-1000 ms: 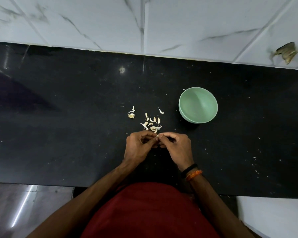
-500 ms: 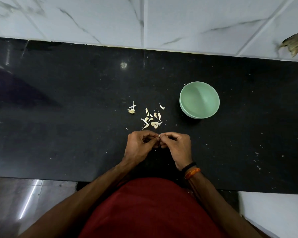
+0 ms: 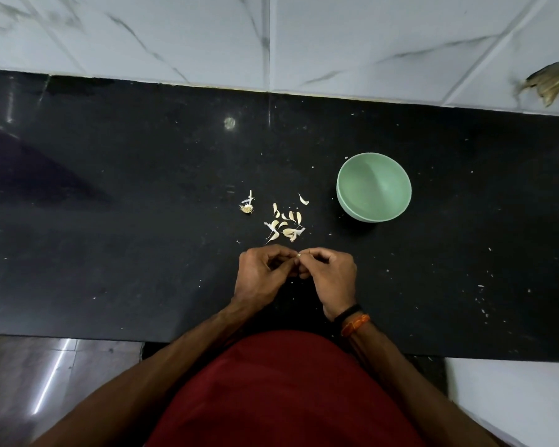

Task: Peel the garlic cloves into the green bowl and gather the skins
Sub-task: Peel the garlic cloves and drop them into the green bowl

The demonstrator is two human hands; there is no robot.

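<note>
The person stands at a black counter [image 3: 117, 253], both hands drawn together just above its near half. The left hand [image 3: 260, 275] and the right hand [image 3: 331, 274] meet at the fingertips, fingers curled in, and between them they pinch a garlic clove [image 3: 299, 254], of which only a small pale tip shows where the thumbs and forefingers touch. Whether any skin is coming away from it is too small to tell. Just beyond the hands lies a loose scatter of garlic pieces [image 3: 286, 224], pale slivers and a few plumper bits, some touching one another; cloves and skins among them cannot be told apart from here. A little to the left of that scatter, apart from it, sits a root stub [image 3: 247, 208] with a wisp of skin beside it. The green bowl [image 3: 374, 187] stands upright to the right of the scatter and further back, well clear of the hands, and nothing shows inside it. The right wrist carries a black band [image 3: 347, 313] and an orange thread [image 3: 355, 324] side by side. A red shirt [image 3: 284, 391] fills the bottom of the view, and white marble tiles [image 3: 352, 37] run along the back of the counter.
</note>
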